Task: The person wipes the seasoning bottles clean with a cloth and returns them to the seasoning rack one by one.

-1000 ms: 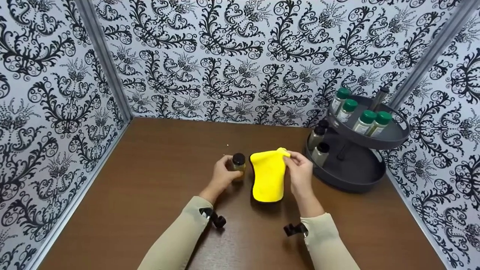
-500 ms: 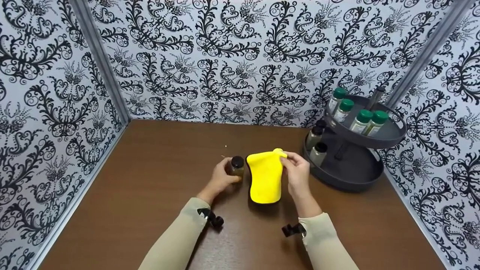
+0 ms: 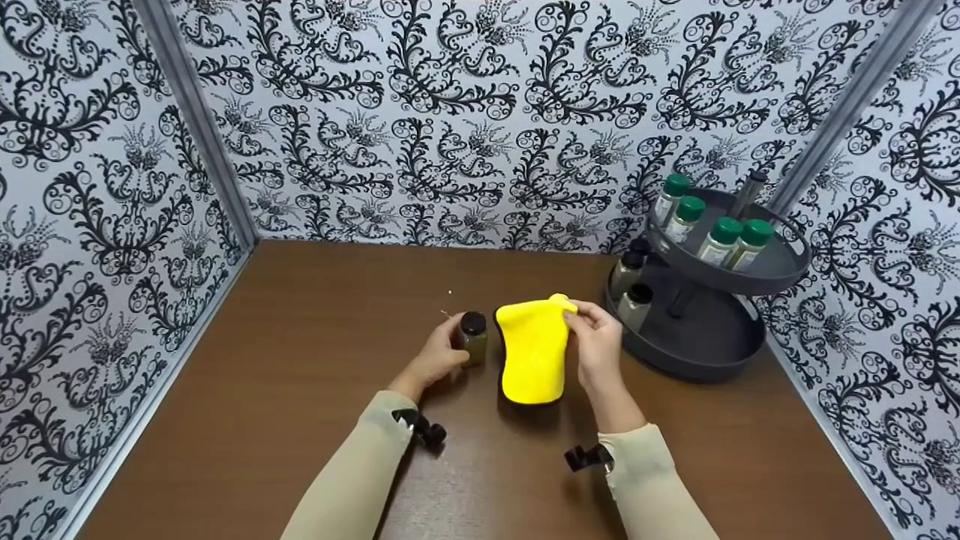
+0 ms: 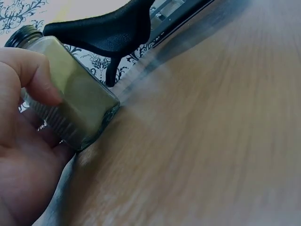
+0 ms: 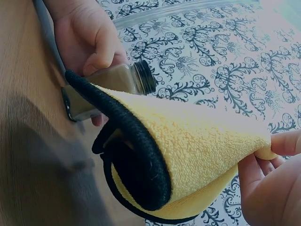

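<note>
My left hand (image 3: 435, 356) grips a square glass spice jar (image 3: 475, 346) with a black lid and greenish-brown powder inside. In the left wrist view the thumb lies across the face of the jar (image 4: 77, 96), low over the wood; whether its base touches the table I cannot tell. To its right, my right hand (image 3: 600, 349) pinches one top corner of a yellow cloth (image 3: 534, 352) between thumb and fingers. The cloth hangs down, and the right wrist view shows its black edging and dark folded underside. Cloth and jar appear apart in the head view.
A dark two-tier turntable rack (image 3: 697, 352) stands at the right. Several green-capped jars (image 3: 720, 241) sit on its upper tier, black-capped jars (image 3: 634, 306) on the lower. Patterned walls (image 3: 450, 135) enclose the brown table (image 3: 322, 315). Tiny specks lie behind the left hand.
My left thumb has drawn back along the jar, leaving more of its glass visible. The right hand and the cloth stay almost where they were.
</note>
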`<state>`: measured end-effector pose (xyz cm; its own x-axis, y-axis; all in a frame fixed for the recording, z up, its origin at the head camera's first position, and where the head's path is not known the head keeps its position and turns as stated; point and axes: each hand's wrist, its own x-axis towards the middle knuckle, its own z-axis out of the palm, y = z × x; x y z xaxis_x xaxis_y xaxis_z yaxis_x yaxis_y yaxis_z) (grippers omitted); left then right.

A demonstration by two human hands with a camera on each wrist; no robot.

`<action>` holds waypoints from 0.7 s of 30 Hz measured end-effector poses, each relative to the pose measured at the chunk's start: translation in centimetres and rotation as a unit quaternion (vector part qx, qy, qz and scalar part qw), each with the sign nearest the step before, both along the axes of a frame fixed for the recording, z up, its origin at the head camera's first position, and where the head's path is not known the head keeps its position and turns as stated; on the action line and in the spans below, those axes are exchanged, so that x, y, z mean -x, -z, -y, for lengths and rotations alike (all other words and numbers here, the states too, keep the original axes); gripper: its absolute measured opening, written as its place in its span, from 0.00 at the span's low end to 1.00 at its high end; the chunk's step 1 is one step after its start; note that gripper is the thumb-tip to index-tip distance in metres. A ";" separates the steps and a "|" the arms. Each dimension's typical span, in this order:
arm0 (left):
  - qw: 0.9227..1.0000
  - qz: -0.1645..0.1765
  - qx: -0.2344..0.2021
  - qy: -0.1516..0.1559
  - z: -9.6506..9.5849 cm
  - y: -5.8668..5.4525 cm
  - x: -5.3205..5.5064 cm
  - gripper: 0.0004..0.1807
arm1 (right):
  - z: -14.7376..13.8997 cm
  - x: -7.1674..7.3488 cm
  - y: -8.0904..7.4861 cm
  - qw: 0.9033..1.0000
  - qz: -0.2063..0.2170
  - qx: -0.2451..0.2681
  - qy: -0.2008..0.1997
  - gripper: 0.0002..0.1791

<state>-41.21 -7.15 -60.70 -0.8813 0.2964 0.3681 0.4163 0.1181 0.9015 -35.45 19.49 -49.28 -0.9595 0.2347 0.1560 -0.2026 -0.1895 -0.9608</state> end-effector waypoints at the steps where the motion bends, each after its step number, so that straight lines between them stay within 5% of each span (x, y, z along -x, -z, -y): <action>1: 1.000 -0.002 0.002 -0.004 0.0 0.0 0.0 0.41 | 0.0 0.0 0.0 1.000 0.000 -0.001 0.000 0.13; 8: 0.998 0.041 0.024 -0.047 -0.3 -0.6 -0.5 0.31 | 0.0 0.1 0.1 1.000 0.000 -0.001 -0.002 0.13; 21: 0.997 0.054 0.027 -0.043 0.0 -0.5 -0.5 0.27 | 0.2 0.2 0.3 1.000 -0.005 0.011 -0.002 0.10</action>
<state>-40.70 -7.15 -60.17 -0.9379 0.2357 0.2547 0.3030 0.1986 0.9321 -35.64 19.29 -49.56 -0.9589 0.2342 0.1600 -0.2109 -0.2117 -0.9543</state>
